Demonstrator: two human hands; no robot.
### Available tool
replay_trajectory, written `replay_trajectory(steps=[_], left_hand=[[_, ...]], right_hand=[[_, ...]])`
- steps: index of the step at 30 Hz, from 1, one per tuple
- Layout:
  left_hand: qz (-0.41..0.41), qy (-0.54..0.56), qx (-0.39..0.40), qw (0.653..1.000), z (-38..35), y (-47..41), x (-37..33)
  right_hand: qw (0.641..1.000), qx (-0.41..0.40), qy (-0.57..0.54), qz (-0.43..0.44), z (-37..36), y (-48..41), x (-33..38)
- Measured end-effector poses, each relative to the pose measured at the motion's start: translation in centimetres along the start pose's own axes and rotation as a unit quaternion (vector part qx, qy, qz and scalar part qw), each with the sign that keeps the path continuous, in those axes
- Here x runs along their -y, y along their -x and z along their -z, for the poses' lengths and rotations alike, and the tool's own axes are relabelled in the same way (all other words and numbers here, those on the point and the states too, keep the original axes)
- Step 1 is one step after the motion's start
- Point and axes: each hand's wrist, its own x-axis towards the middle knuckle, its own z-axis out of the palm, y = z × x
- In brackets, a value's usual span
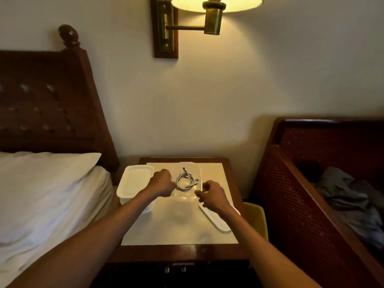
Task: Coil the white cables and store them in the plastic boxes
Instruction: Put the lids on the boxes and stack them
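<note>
wooden nightstand (229,173): closed plastic box (134,180) left, open clear box (198,169) centre, loose lid (216,222) right.

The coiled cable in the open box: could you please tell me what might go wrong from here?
1. The coiled cable lies loose in the open box; it may spring up and catch under the lid.
2. The lid lies under the right forearm by the nightstand's edge; a sweep could knock it off.

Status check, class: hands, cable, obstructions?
Left hand, right hand curled at open box edges, grip unclear. Coiled cable inside. Lid off, beside right wrist.
</note>
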Motion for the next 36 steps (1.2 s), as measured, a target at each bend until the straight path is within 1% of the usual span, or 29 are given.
replay_trajectory(steps=[4, 6, 11, 15, 18, 19, 22, 25, 29, 36], left_hand=[[0.015, -0.089, 0.024, 0.996, -3.0, 2.3, 1.7], [0.022, -0.112, 0.036, 0.993, -4.0, 2.8, 2.5], [0.021, -0.186, 0.052, 0.981, -5.6, 3.9, 3.7], [0.016, -0.19, 0.042, 0.981, -6.6, 4.2, 3.7], [0.004, -0.208, 0.025, 0.978, -6.4, 4.0, 3.4], [0.003, -0.219, 0.009, 0.976, -6.1, 3.9, 3.1], [-0.023, -0.267, -0.046, 0.962, -5.1, 3.5, 1.4], [-0.054, -0.227, -0.068, 0.97, -4.9, 2.7, -0.8], [-0.079, -0.141, -0.072, 0.984, -6.1, 1.4, -2.5], [-0.061, -0.118, -0.062, 0.989, -7.9, -0.8, -2.9]], right_hand=[[0.999, 0.022, 0.029, -0.023, -2.1, 2.2, -3.5], [0.998, 0.031, 0.041, -0.029, -3.1, 2.6, -4.5], [0.997, 0.039, 0.067, -0.019, -4.7, 3.1, -6.3], [0.995, 0.058, 0.074, -0.019, -4.9, 3.0, -7.3], [0.989, 0.078, 0.13, 0.0, -4.2, 2.8, -7.8], [0.987, 0.065, 0.149, 0.007, -3.7, 2.6, -7.9], [0.986, -0.008, 0.166, 0.008, -1.3, 1.2, -8.2], [0.976, -0.07, 0.205, 0.005, 1.3, -0.5, -8.9], [0.95, -0.119, 0.288, -0.001, 3.0, -2.4, -10.4], [0.935, -0.085, 0.344, 0.018, 2.6, -4.4, -12.7]])
